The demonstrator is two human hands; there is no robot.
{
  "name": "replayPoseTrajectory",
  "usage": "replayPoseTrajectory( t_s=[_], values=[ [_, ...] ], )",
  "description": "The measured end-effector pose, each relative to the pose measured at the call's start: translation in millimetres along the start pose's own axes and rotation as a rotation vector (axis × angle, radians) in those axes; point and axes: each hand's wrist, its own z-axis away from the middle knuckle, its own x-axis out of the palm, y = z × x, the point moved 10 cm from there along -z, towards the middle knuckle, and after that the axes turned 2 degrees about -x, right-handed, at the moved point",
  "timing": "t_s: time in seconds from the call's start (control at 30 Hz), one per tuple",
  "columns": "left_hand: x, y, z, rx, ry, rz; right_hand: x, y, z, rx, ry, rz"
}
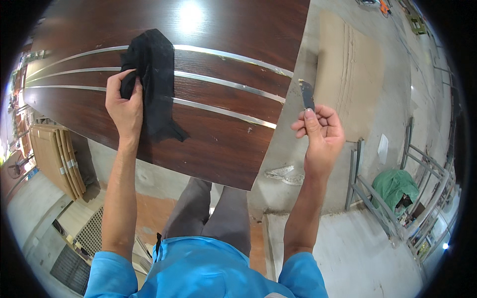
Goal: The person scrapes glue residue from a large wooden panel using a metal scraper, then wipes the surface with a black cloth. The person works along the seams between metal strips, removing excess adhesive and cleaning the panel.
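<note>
A dark brown wood-grain panel [218,144] lies in front of me, with three shiny metal strips [223,79] running across it. My left hand [124,107] is closed on a black cloth [156,84], which is spread over the strips and hangs toward the panel's near side. Past the panel's right edge, my right hand [320,131] pinches a small flat dark scraper blade [307,95] between thumb and fingers. Yellowish residue shows at the blade's upper tip. The blade is apart from the panel. Small pale smudges dot the panel and strips near the right end.
Flattened cardboard [357,74] lies right of the panel. Farther right stand a metal frame [420,164] and a green bag [395,189]. Several brown panels or cartons [57,156] lean at the left. A crumpled plastic scrap [284,175] lies on the floor by the panel's near right corner.
</note>
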Motion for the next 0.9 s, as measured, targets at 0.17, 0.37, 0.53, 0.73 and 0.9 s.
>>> replayPoseTrajectory(
  t_s=[0.17, 0.37, 0.53, 0.73, 0.9],
  values=[
    [-1.7, 9.4, 0.3, 0.044, 0.018, -0.013, 39.3, -41.5, 9.5, -0.385, 0.004, 0.578],
    [-3.1, 18.1, 1.1, 0.059, 0.0, -0.048, 49.0, -15.3, 18.7, -0.043, 0.106, 0.349],
    [31.8, 71.8, 28.3, 0.575, -0.387, -0.035, 47.5, -18.0, 19.9, -0.13, 0.237, 0.466],
    [65.7, 127.1, 89.7, 0.866, -0.956, 0.314, 72.8, -33.2, 40.1, -0.344, 0.352, 0.821],
    [72.0, 134.5, 118.3, 1.072, -1.272, 0.522, 96.9, -36.0, 57.7, -0.35, 0.607, 0.91]
  ],
)
